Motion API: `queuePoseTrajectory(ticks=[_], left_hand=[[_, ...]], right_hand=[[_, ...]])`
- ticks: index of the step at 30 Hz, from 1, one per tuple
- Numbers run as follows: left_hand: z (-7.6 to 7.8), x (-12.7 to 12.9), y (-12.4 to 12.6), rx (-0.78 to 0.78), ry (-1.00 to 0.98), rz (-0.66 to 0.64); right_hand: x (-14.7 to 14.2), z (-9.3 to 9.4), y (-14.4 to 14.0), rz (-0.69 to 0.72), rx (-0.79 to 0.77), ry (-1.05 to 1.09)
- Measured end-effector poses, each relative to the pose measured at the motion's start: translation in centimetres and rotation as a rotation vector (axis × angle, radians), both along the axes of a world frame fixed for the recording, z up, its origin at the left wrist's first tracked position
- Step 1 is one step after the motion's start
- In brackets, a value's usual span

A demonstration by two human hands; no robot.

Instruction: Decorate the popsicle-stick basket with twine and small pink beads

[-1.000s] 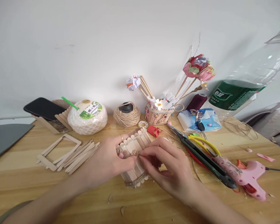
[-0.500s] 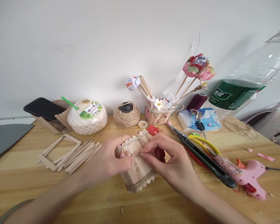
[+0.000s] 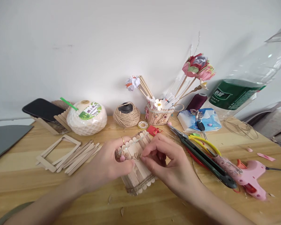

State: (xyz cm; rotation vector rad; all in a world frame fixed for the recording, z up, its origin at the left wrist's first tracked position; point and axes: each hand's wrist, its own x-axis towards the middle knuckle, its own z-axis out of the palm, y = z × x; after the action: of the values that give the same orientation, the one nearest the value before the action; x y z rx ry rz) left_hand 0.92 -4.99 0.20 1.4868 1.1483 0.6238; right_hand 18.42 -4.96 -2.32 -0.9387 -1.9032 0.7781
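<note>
While both hands work, the small box of pale wooden sticks lies in front of the brown twine ball.
The left hand grips the box; the right hand pinches a tiny decoration onto it, which might slip crooked if the fingers wobble.

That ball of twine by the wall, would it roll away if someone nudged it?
Probably only a little: the jute twine ball looks squat and sits flattened on the wooden table. Its rough fibres likely grip rather than slide. It seems light, wound around a dark core.
</note>
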Motion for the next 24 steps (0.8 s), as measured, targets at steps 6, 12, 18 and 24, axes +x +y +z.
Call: queuePoseTrajectory(ticks=[6, 12, 18, 24], left_hand=[[-0.09, -0.15, 0.08, -0.022, -0.019, -0.014], [-0.44, -0.21, 0.06, -0.016, -0.020, -0.001], [-0.02, -0.13, -0.04, -0.021, 0.025, -0.018], [-0.16, -0.17, -0.07, 0.004, 0.043, 0.006]], right_hand=[[0.80, 0.02, 0.54, 0.126, 0.058, -0.038], [0.87, -0.26, 0.63, 0.127, 0.184, -0.083], [0.88, -0.31, 0.52, 0.118, 0.199, -0.101], [0.98, -0.03, 0.58, 0.117, 0.285, -0.171]])
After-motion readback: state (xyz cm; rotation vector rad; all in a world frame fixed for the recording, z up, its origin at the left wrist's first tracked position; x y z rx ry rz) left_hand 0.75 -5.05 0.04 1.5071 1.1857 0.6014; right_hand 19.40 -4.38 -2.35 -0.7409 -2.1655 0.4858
